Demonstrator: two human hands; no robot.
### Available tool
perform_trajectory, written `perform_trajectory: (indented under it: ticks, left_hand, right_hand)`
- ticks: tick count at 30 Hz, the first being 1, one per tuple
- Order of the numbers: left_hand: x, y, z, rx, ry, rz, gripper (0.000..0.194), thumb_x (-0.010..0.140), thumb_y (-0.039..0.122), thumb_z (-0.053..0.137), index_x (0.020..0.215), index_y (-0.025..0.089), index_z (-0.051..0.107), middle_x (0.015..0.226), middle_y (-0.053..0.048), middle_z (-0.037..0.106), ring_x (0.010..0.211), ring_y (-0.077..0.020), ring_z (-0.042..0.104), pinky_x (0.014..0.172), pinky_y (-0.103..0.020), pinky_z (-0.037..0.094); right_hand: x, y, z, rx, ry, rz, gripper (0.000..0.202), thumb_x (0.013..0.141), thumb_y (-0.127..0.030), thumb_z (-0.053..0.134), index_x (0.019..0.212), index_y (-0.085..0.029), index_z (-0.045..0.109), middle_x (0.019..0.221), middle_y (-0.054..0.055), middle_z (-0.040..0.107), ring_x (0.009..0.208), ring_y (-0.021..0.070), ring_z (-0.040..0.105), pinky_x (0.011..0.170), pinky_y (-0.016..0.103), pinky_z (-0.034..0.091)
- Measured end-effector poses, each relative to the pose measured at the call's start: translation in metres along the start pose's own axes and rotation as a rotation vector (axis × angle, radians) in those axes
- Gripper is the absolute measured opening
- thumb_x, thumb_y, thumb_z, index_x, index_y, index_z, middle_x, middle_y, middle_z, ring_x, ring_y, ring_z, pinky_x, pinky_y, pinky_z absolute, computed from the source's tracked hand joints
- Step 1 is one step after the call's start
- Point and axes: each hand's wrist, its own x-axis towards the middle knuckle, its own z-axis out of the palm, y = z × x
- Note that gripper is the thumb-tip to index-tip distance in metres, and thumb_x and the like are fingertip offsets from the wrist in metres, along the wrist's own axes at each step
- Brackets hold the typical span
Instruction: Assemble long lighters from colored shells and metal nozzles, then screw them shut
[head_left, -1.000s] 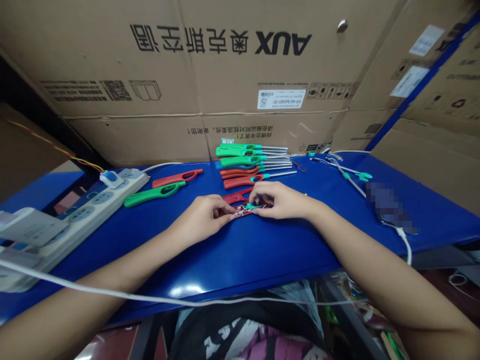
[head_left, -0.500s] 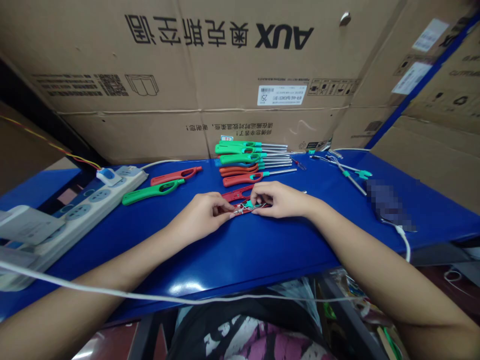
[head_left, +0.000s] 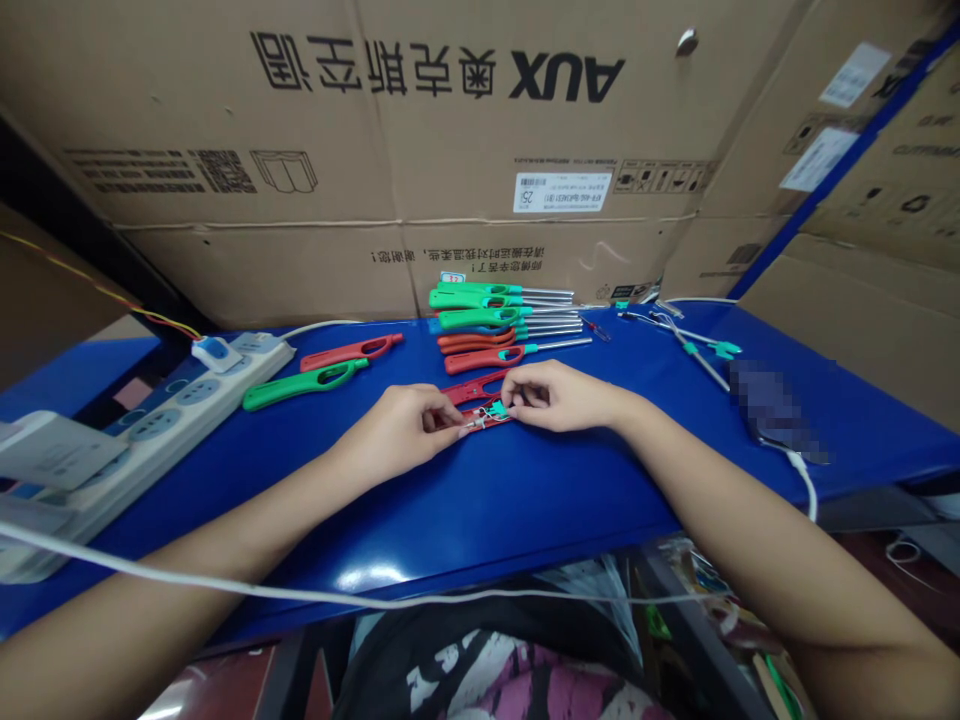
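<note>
An opened red lighter half-shell (head_left: 491, 425) lies on the blue table between my hands, with thin wires, a small metal piece and a teal trigger (head_left: 496, 409) in it. My left hand (head_left: 418, 420) grips the shell's left end between thumb and fingers. At its right part, the curled fingers of my right hand (head_left: 551, 396) pinch at the edge of the teal trigger; the fingertips partly hide it. Just behind lies another red shell half (head_left: 474, 388), its right end covered by my right hand.
Assembled long-nosed lighters (head_left: 480, 318) are stacked behind. Red (head_left: 349, 352) and green (head_left: 304, 386) handles lie left, beside a power strip (head_left: 169, 410). Metal tubes with teal parts (head_left: 705, 355) and a blurred-out dark object (head_left: 776, 410) lie right. A white cable (head_left: 315, 592) crosses in front; cardboard (head_left: 337, 220) stands behind.
My right fingers have shifted slightly and curled, and more of the teal trigger and the wires shows between the hands. My left hand stays on the shell's left end.
</note>
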Motion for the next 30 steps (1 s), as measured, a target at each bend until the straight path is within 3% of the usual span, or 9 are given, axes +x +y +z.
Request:
perform_trajectory:
  ticks: [6, 11, 17, 30]
  left_hand:
    - [-0.001, 0.000, -0.001, 0.035, 0.017, 0.046, 0.021, 0.082, 0.038, 0.072, 0.082, 0.017, 0.077, 0.075, -0.003, 0.073, 0.059, -0.0131, 0.059, 0.056, -0.024, 0.045]
    - [-0.006, 0.004, 0.002, 0.156, 0.159, 0.261, 0.022, 0.091, 0.036, 0.065, 0.101, 0.018, 0.075, 0.095, -0.006, 0.072, 0.080, -0.0178, 0.063, 0.076, -0.030, 0.051]
    - [-0.008, 0.000, 0.012, 0.311, -0.010, 0.503, 0.034, 0.099, 0.033, 0.055, 0.131, 0.027, 0.064, 0.136, -0.009, 0.059, 0.127, -0.0269, 0.053, 0.107, -0.046, 0.044]
    - [-0.008, 0.001, 0.017, 0.297, -0.072, 0.486, 0.040, 0.100, 0.032, 0.051, 0.138, 0.023, 0.059, 0.140, -0.012, 0.059, 0.130, -0.0276, 0.055, 0.110, -0.047, 0.045]
  right_hand:
    - [-0.001, 0.001, -0.001, 0.007, -0.018, 0.002, 0.017, 0.078, -0.010, 0.062, 0.094, -0.015, 0.064, 0.077, -0.003, 0.057, 0.059, 0.0068, 0.043, 0.057, 0.021, 0.037]
    - [-0.001, 0.002, -0.001, -0.003, -0.024, -0.007, 0.015, 0.079, -0.012, 0.062, 0.094, -0.016, 0.064, 0.078, -0.002, 0.057, 0.060, 0.0072, 0.044, 0.057, 0.021, 0.038]
    - [0.000, 0.001, -0.001, -0.001, -0.028, -0.021, 0.015, 0.078, -0.013, 0.062, 0.093, -0.015, 0.064, 0.077, -0.003, 0.056, 0.060, 0.0074, 0.044, 0.057, 0.021, 0.038]
    - [0.000, -0.001, -0.002, -0.011, -0.038, 0.001, 0.018, 0.077, -0.013, 0.063, 0.095, -0.014, 0.064, 0.077, -0.003, 0.056, 0.061, 0.0069, 0.045, 0.058, 0.020, 0.038]
